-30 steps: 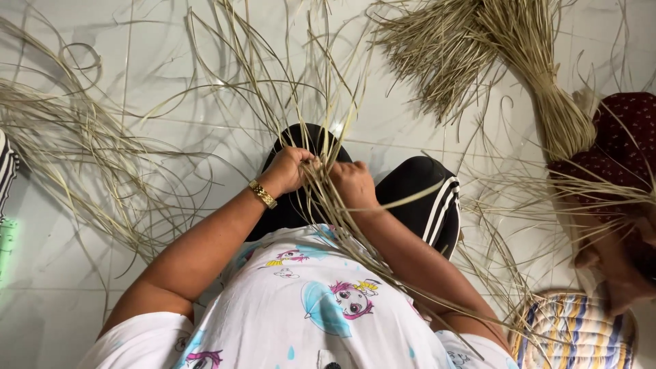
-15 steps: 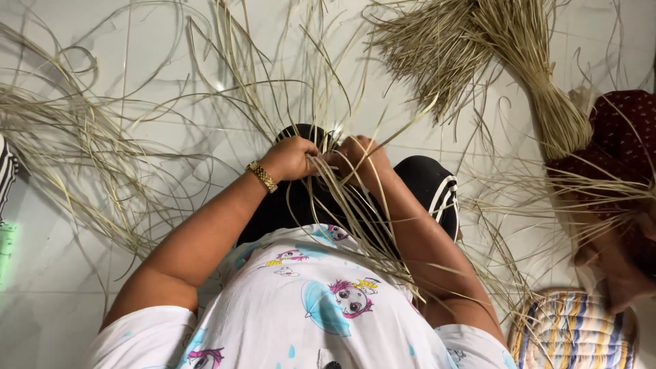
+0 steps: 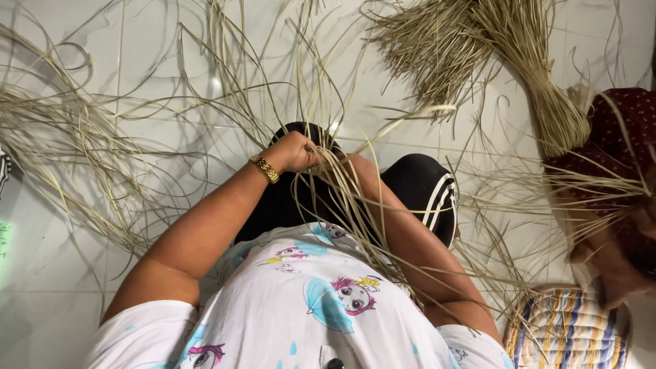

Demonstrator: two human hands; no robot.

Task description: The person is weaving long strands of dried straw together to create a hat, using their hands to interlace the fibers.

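Note:
I look straight down at my lap. My left hand point(image 3: 295, 152), with a gold bracelet at the wrist, is closed on a bunch of long dry straw strands point(image 3: 342, 198) above my knees in black trousers. These strands run from the hands down across my white printed shirt. My right hand point(image 3: 345, 162) is mostly hidden behind the strands and the left hand, close against it; its fingers cannot be made out.
Loose straw strands point(image 3: 75, 143) lie spread over the white tiled floor on the left and ahead. A tied straw bundle point(image 3: 526, 75) lies at the upper right. Another person in a dark red patterned garment point(image 3: 615, 137) sits at right, near a striped woven piece point(image 3: 567, 331).
Both hands have shifted slightly left and closer together on the strands. My right hand, visible before, has slipped behind the straw.

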